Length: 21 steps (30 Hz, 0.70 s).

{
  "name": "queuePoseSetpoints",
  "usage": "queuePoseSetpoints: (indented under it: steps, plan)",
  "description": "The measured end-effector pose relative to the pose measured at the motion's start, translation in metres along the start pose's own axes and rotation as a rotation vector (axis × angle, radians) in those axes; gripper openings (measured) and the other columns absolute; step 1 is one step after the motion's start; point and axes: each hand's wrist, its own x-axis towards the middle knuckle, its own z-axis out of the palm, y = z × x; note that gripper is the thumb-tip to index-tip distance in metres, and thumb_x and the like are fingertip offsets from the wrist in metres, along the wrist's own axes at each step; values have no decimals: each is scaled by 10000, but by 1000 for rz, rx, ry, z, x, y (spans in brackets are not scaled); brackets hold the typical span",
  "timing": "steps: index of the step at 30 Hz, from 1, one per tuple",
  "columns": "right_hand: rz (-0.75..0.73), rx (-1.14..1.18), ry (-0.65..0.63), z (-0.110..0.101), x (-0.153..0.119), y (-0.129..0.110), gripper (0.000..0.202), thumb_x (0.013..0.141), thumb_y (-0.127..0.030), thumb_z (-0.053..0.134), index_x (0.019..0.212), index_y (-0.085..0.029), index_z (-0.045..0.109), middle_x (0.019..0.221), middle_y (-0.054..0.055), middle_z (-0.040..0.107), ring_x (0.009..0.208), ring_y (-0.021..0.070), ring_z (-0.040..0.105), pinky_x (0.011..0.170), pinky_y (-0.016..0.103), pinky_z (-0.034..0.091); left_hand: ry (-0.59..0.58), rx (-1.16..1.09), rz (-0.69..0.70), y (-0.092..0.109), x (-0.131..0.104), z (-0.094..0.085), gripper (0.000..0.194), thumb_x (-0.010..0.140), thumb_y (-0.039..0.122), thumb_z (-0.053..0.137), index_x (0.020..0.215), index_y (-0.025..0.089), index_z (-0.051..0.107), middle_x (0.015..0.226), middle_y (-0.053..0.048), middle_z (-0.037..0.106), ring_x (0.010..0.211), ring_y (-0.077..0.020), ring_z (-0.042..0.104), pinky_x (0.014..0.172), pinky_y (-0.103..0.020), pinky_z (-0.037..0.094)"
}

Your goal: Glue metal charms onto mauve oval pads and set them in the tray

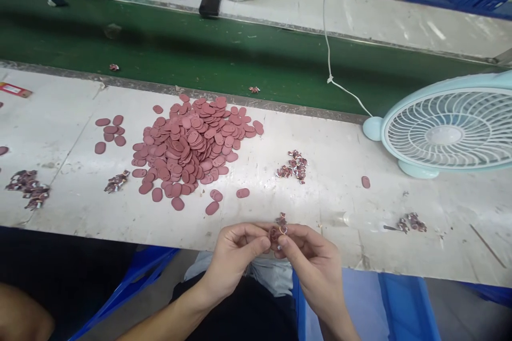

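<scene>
Above the front edge of the worktable, my left hand (pixel 239 256) and my right hand (pixel 316 261) meet, thumbs and fingers pinched together. Between them they hold a small brown figure-shaped piece (pixel 282 221) with white and orange edging. Its lower part is partly hidden by my fingertips. Beyond my hands lies a heap of flat dark-pink oval discs (pixel 188 141), with a few strays around it. A small cluster of similar brown pieces (pixel 295 166) rests just behind my right hand.
More brown pieces lie in clusters at the left (pixel 28 189) and right (pixel 412 222). A pale blue fan (pixel 444 130) stands at right, its white cord (pixel 328 53) crossing the green belt (pixel 280 72). A blue bin (pixel 408 303) sits below the table edge. Someone's arm shows lower left.
</scene>
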Motion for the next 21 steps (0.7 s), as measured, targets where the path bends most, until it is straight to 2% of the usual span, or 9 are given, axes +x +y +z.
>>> queuePoseSetpoints:
  steps: [4,6,8,11,14,16,18,20,21]
  plan:
    - [-20,13,24,-3,-1,8,175,868,-332,766,1022,-248,770,984,64,789,841,204,743,667,288,641,73,48,42,-6,4,4,81,800,252,815,781,181,781,1104,-97,788,1000,-258,726,831,-338,588]
    - [-19,26,23,-7,-2,13,201,866,-317,770,1053,-243,761,1004,69,781,850,200,733,682,292,637,79,71,53,-9,4,7,78,805,257,810,794,185,781,1140,-103,775,1030,-270,720,822,-344,595]
    - [-20,68,27,-13,-6,19,197,868,-295,769,1055,-236,755,988,68,775,836,190,722,696,295,631,51,101,61,-10,2,10,68,809,256,806,813,191,785,1177,-110,762,1060,-283,715,857,-371,595]
    - [-27,157,49,-32,-22,27,177,876,-257,758,1051,-238,744,938,59,756,827,192,719,665,288,617,-28,201,90,-9,-2,9,54,827,249,789,861,208,794,1230,-113,746,1154,-306,685,997,-430,542]
    - [-112,205,162,-69,-57,33,174,851,-241,769,1023,-250,742,880,55,714,711,180,691,537,266,576,-37,371,144,-4,-7,0,62,868,232,742,909,229,788,1228,-102,743,1180,-303,668,1017,-427,525]
    - [-220,196,343,-103,-86,39,166,815,-252,789,975,-251,743,846,51,676,641,168,646,475,269,541,27,486,231,1,-8,-10,65,879,220,724,904,239,781,1163,-83,756,1122,-279,688,960,-383,552]
    - [-264,117,583,-143,-112,51,170,781,-285,814,927,-252,732,827,36,648,613,156,612,507,302,550,108,570,319,5,-9,-20,59,884,225,715,892,243,770,1089,-64,763,1065,-257,700,876,-334,579]
    - [-203,-13,797,-184,-127,72,217,768,-348,829,925,-252,715,851,17,660,616,142,616,600,334,576,170,632,361,6,-10,-30,51,889,239,707,883,238,758,1046,-55,761,1032,-244,704,815,-302,594]
    - [-163,-55,861,-202,-129,86,245,778,-359,828,962,-252,706,896,20,682,643,144,634,614,327,575,187,658,367,5,-10,-34,51,892,244,705,885,233,754,1036,-55,759,1024,-239,705,803,-294,601]
